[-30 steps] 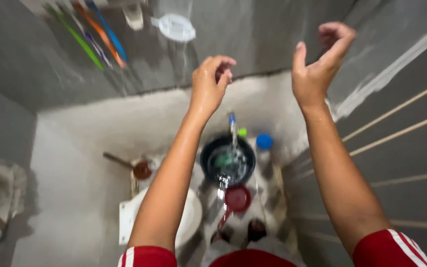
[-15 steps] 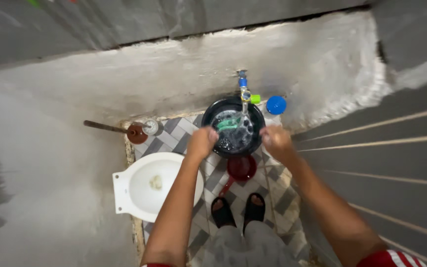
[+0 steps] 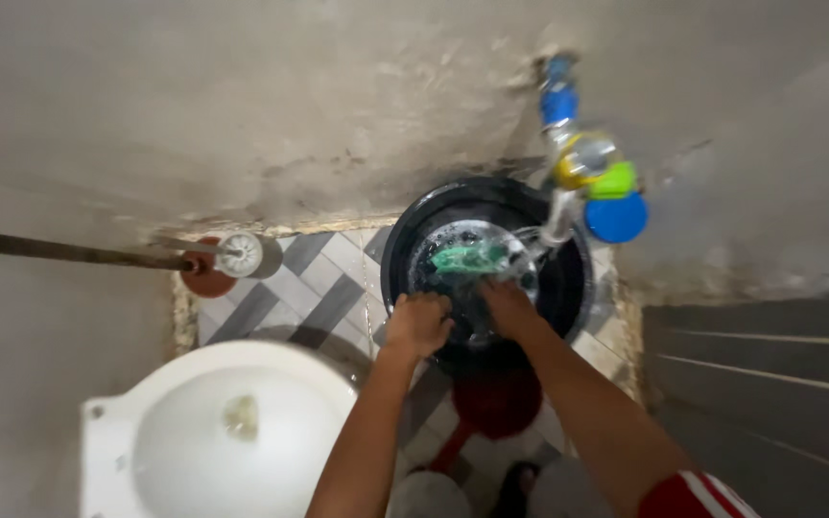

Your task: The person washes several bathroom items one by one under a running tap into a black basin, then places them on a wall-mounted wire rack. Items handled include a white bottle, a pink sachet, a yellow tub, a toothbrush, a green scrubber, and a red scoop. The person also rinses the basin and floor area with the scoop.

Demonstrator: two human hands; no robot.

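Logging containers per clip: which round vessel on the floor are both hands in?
The black bucket under the tap, holding water; the red dipper sits nearer, untouched.

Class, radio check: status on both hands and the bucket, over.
Left hand fisted at black bucket rim. Right hand in the water. Tap running above. Nothing in the way.

Home bathroom, white toilet, wall tap, black bucket

Black bucket holds green item. Above bucket: blue-yellow-green tap, blue cap. Left of bucket: grey-white chevron tiles, white toilet. Below bucket: red dipper.
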